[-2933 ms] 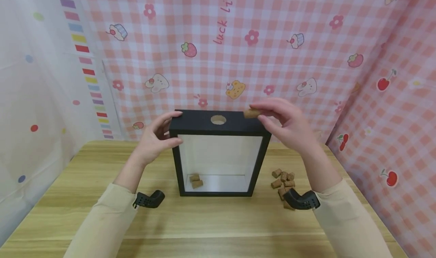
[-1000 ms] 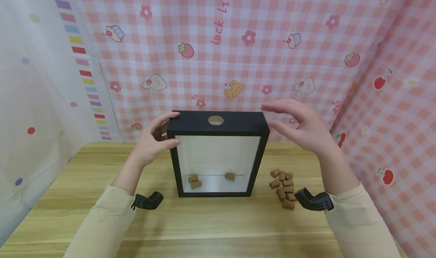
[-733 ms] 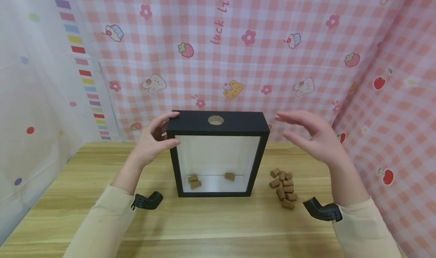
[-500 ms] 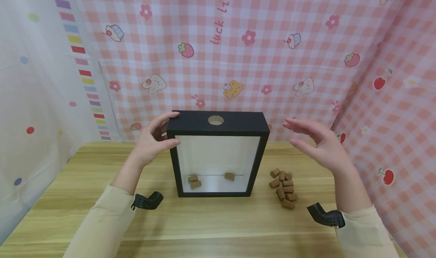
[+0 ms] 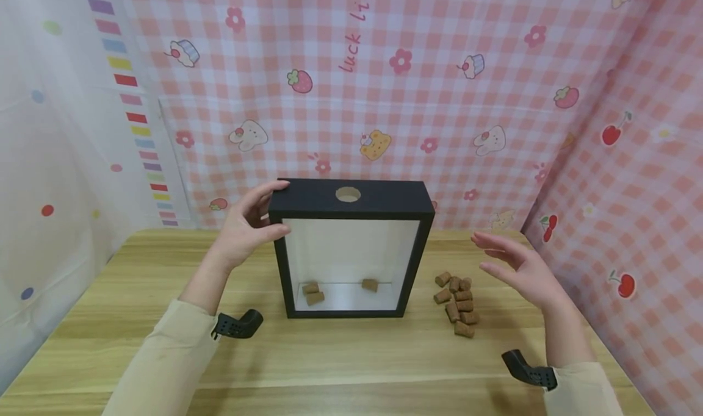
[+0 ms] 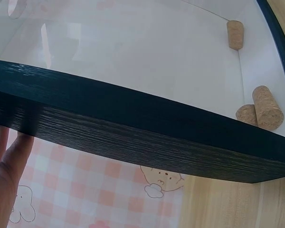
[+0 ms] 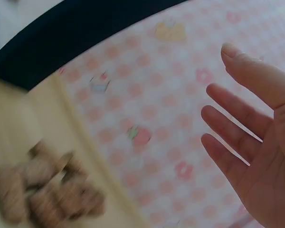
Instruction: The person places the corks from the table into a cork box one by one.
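A black-framed shadow box [image 5: 384,197] with a clear front and a round hole in its top stands upright on the table. My left hand [image 5: 241,230] grips its upper left corner, thumb at the front and fingers over the top and side. Inside, on the white floor, lie a cork [image 5: 370,285] toward the right and two corks [image 5: 315,297] touching each other at the left; the left wrist view shows them too. My right hand [image 5: 522,272], holding nothing, has its fingers spread loosely just right of and above a pile of corks [image 5: 464,306].
A wooden table [image 5: 351,361] carries everything. Behind it hangs a pink checked curtain [image 5: 439,99], with another cherry-print cloth [image 5: 631,221] along the right. Each sleeve carries a black wrist mount [image 5: 529,370].
Earlier my right hand held a cork over the box top; that hand then emptied, and a third cork appeared inside. The hand has since moved right and down toward the pile. My left hand stays put.
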Motion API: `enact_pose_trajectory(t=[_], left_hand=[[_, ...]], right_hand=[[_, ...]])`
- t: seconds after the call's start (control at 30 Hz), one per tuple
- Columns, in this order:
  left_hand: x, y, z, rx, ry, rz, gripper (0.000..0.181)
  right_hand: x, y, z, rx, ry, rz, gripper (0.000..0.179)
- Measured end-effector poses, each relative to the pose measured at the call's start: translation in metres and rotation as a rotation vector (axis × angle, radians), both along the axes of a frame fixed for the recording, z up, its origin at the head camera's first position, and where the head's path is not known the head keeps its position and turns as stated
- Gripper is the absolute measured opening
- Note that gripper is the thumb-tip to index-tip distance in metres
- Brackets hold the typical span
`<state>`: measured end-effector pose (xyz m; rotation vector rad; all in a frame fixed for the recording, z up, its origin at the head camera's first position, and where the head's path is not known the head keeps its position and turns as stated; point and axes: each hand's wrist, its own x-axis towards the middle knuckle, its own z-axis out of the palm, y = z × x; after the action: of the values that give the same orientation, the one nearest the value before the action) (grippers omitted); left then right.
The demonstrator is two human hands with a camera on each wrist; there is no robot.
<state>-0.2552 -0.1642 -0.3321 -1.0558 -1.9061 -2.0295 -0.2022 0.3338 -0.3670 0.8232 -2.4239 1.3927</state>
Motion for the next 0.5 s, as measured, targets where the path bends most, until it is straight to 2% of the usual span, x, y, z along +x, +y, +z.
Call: enact_pose_trajectory(t=[0.27, 0.5], left_hand=[[-0.001, 0.000, -0.001, 0.004, -0.002, -0.005, 0.067], [0.000, 0.000, 0.000, 0.002, -0.005, -0.001, 0.068]], right_hand=[[0.013, 0.018, -0.048, 0.004, -0.146, -0.015, 0.045], [0.022, 0.026, -0.082, -0.038, -0.220, -0.035, 0.040]])
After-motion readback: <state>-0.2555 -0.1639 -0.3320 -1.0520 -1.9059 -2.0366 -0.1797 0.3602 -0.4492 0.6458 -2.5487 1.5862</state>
